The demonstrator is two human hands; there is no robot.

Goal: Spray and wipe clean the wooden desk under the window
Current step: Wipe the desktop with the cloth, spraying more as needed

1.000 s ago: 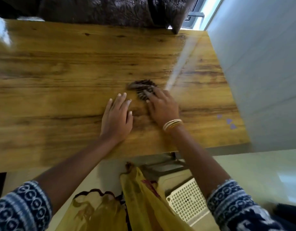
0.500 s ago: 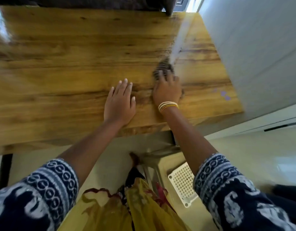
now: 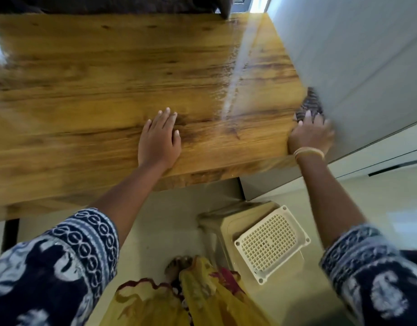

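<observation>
The wooden desk (image 3: 97,85) fills the upper left of the head view, glossy, with a wet streak of glare down its right part. My left hand (image 3: 158,140) lies flat on the desk near its front edge, fingers spread, holding nothing. At the desk's right front corner my right hand (image 3: 311,136) presses a dark striped cloth (image 3: 309,104) onto the wood, right against the white wall. A bangle circles that wrist. No spray bottle is in view.
A pale wall (image 3: 355,55) borders the desk's right side. Dark curtain fabric (image 3: 108,3) hangs along the far edge. Below the desk stands a cream plastic stool (image 3: 268,243) with a perforated seat, next to my yellow skirt (image 3: 179,300) and a bare foot.
My right hand has swept the cloth from the desk's middle rightward to the corner by the wall. My left hand has stayed flat on the desk.
</observation>
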